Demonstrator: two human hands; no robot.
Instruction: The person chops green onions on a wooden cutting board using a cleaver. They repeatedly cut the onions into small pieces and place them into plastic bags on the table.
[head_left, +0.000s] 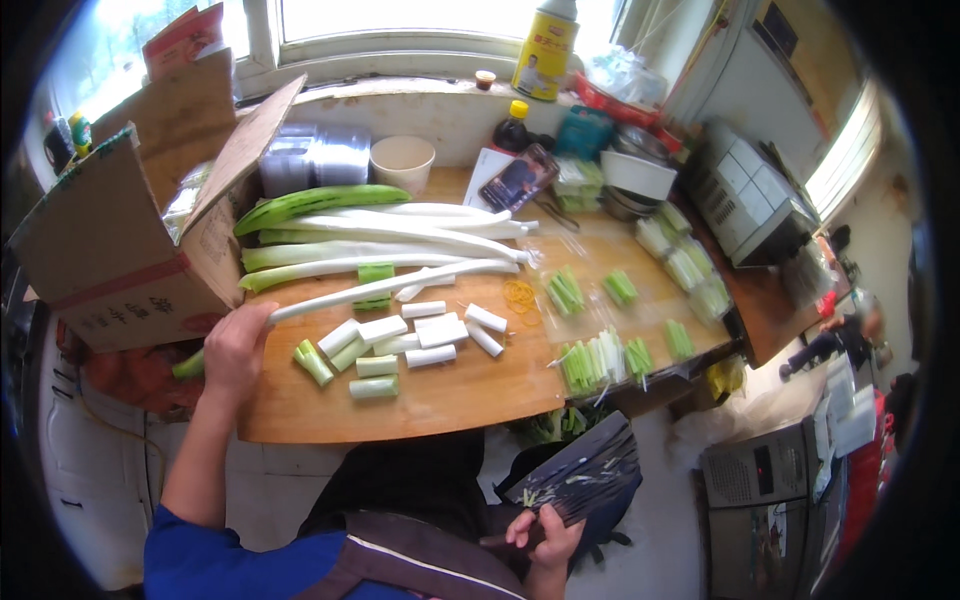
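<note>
My left hand grips a long leek near its green end, at the left edge of the wooden board. The leek's white part slants up and right across the board. Down by my lap, my right hand holds a cleaver, its broad dark blade speckled with pale green scraps. Several cut leek pieces lie on the board, below the held leek. Whole leeks are stacked behind it, with a green gourd-like vegetable on top. A short green section sits partly under the held leek.
Yellow rubber bands and shredded green-white bundles lie to the right. Wrapped bundles line the far right. An open cardboard box stands left. A phone, paper tub and dark bottle stand behind.
</note>
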